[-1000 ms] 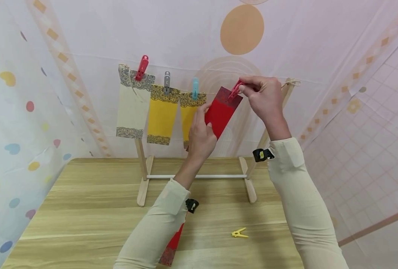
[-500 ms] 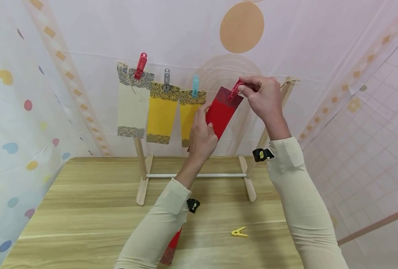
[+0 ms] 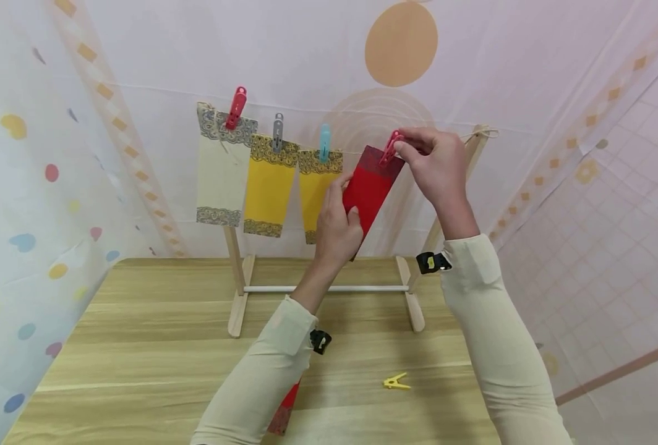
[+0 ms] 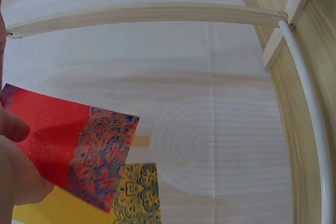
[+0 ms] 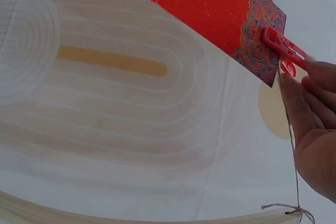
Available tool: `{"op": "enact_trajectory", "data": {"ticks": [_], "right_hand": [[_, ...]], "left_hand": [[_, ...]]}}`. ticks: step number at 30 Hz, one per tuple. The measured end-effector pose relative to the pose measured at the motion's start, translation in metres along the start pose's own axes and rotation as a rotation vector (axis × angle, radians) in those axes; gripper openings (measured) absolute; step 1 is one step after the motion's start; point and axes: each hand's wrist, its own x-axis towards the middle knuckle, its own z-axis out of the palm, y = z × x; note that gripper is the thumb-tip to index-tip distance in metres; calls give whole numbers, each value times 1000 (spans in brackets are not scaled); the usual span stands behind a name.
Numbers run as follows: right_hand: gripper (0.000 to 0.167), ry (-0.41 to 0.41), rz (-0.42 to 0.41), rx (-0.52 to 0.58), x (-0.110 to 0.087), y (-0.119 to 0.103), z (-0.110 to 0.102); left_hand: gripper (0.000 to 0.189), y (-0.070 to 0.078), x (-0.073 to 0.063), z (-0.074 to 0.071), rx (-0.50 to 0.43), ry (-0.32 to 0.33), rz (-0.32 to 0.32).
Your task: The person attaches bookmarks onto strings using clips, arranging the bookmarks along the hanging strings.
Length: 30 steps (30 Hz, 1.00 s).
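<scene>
Here, right grip point(image 3: 441, 165) pinches peg point(image 3: 391, 148) at card point(image 3: 370, 190) edge; bare cord point(image 5: 297, 190) beyond.

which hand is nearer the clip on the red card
The right hand, pinching the clip; the left hand is lower, holding the red card.

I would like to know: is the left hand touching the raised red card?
Touching. The head view shows the left hand gripping the red card, its thumb lying over the front face.
</scene>
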Motion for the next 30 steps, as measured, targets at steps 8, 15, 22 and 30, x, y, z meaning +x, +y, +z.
{"op": "enact_trajectory", "data": {"ticks": [8, 15, 22, 30], "right_hand": [[28, 77, -69, 133, -15, -1, -6], [24, 79, -150, 124, -41, 3, -10], [28, 22, -198, 168, -73, 19, 1], [33, -37, -306, 71, -114, 41, 9]], "left_hand": [[57, -2, -6, -2, -50, -34, -11], [53, -9, -18, -5, -60, -50, -32], [52, -13, -35, -24, -59, -53, -62], [53, -21, -58, -55, 70, -83, -80]]}}
